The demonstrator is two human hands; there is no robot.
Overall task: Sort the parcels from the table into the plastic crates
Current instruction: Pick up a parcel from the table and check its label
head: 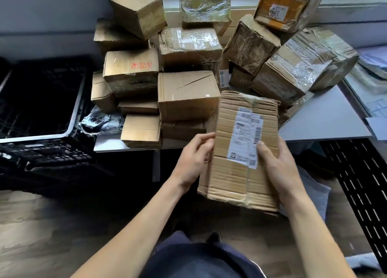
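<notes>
we are holding a parcel [236, 152] at the table's [324, 118] near edge, left hand [192, 158] curling round its left side, right hand [276, 166] gripping its right, thumb on the label [245, 135], boxes [188, 89] lying piled on the table, crate [41, 102] standing left, inside too dark to tell

Left edge cuts off the black crate [52, 152].

The ribbed tan cardboard parcel [236, 181] carries a white rectangular paper label [245, 139] printed with black barcodes and grey text. A plain tan cardboard box [130, 74] bears a small red stamp. One tape-wrapped cardboard box [287, 5] shows an orange-yellow face. The lattice-walled plastic crate [48, 152] is black, its rim pale grey. The flat tabletop [326, 118] is light grey.
</notes>
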